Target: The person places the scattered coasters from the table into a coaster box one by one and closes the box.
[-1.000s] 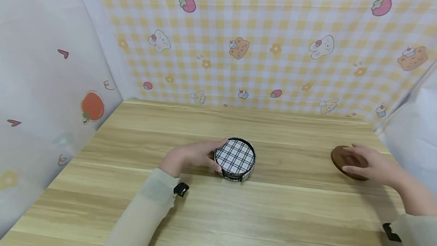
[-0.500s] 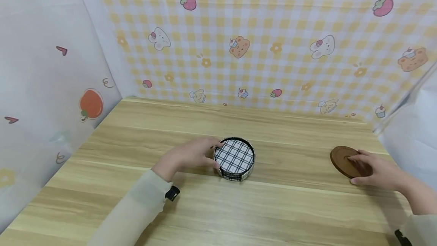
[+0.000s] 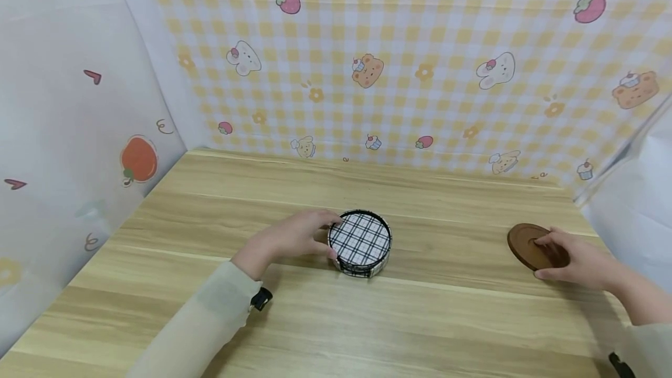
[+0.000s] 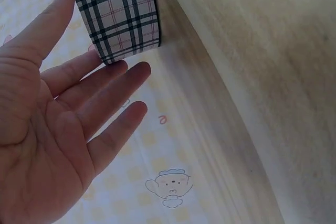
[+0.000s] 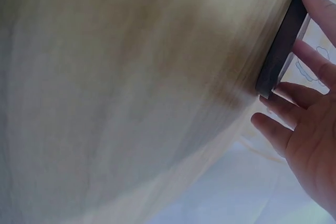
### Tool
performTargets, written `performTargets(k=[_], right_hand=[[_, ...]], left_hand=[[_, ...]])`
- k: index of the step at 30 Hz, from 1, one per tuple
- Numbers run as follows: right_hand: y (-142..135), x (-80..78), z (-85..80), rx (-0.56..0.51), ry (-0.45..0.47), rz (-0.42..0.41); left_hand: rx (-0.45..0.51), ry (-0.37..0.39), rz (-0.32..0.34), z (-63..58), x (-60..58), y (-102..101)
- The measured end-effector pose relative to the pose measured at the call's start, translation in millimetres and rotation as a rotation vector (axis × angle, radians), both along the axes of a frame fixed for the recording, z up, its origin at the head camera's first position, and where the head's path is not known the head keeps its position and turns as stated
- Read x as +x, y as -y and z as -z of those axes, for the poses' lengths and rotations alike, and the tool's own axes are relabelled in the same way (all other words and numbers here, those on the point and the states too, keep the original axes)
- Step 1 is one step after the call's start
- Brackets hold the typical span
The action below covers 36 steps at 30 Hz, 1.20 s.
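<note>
Near the middle of the table stands a round plaid coaster holder [image 3: 374, 270] with a black rim. A white-and-black plaid coaster [image 3: 360, 240] lies on top inside it. My left hand [image 3: 294, 237] is at its left side, thumb and fingertips touching it, fingers extended and loose; the left wrist view shows its plaid side wall [image 4: 119, 17]. At the right, a round brown wooden disc [image 3: 525, 244], coaster-like, lies on the table. My right hand [image 3: 583, 261] rests its thumb at the disc's near edge and a fingertip on top, fingers spread loosely.
The light wooden table [image 3: 420, 325] meets a yellow checked backdrop [image 3: 399, 104] at the back. A white printed sheet [image 3: 63, 133] closes the left side, and another white sheet [image 3: 648, 209] hangs at the right.
Both hands have drawn outward slightly: the left a little left along the holder, the right off the disc's middle toward its right edge. Holder and disc stay about where they were.
</note>
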State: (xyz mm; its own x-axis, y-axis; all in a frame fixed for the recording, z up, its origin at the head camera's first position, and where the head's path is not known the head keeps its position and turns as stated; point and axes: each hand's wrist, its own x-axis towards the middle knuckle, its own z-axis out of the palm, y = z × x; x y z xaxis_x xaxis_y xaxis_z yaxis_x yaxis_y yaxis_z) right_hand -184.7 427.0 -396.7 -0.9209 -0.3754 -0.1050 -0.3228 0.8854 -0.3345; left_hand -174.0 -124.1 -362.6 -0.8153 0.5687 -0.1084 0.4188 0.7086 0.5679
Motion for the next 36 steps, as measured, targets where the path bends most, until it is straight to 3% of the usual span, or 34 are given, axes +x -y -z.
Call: performTargets(k=[8, 16, 25, 36], right_hand=[[-0.1, -0.6, 1.7, 0.036, -0.129, -0.042], [1.1, 2.3, 0.8, 0.024, -0.118, -0.034], [5.2, 4.7, 0.9, 0.032, -0.194, -0.053], [17.8, 5.0, -6.8, 0.048, -0.128, -0.043]], left_hand=[[0.001, 0.013, -0.02, 1.6, 0.7, -2.2], [0.025, 0.029, -0.018, 2.7, 0.9, -3.5], [0.057, 0.084, -0.032, 1.5, 1.0, -3.1], [0.075, 0.13, -0.046, -0.4, 0.5, -2.8]])
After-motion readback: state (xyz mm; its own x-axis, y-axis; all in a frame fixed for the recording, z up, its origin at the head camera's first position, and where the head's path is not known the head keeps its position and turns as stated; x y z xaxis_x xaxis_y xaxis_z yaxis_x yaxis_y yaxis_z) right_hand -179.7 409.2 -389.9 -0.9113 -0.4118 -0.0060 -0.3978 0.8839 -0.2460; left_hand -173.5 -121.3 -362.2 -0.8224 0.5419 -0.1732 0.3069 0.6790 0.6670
